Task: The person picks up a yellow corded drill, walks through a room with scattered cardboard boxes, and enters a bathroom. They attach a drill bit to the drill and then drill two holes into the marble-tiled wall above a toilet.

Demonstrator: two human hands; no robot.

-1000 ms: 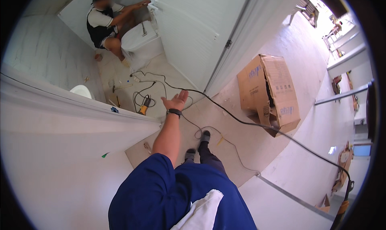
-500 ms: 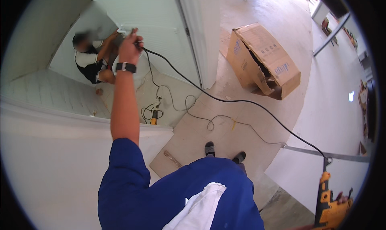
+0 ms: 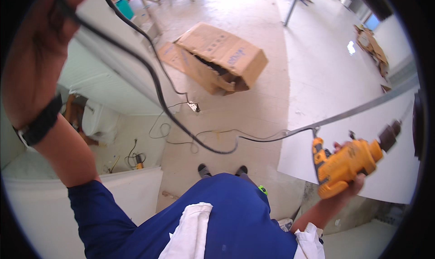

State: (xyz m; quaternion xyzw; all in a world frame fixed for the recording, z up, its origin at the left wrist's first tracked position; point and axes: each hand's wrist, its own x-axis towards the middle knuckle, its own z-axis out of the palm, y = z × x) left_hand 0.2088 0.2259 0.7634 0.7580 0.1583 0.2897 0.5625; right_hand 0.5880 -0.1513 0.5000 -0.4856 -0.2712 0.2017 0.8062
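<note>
My left hand (image 3: 38,55) is raised at the upper left, a watch on its wrist, its fingers closed round a black power cord (image 3: 156,84). The cord sags across the middle to the handle of a yellow rotary hammer drill (image 3: 346,168). From below, my right hand (image 3: 351,190) holds the drill's body, its dark chuck pointing up and right. A second stretch of black cord (image 3: 136,28) runs from the top edge down to a white socket block (image 3: 194,107) by the box. Whether that block hangs or lies on the floor, I cannot tell.
A torn cardboard box (image 3: 222,59) lies ahead on the floor. Thin grey cable (image 3: 181,142) loops before my feet. Beyond the low wall at left are a person's arm (image 3: 72,111), a white basin-like fixture (image 3: 97,123) and a yellow tool (image 3: 139,163). White panels lie at right.
The view has swung right. My left hand has come back from the doorway with the cord. The drill and my right hand have risen into fuller view, and the socket block now shows near the box.
</note>
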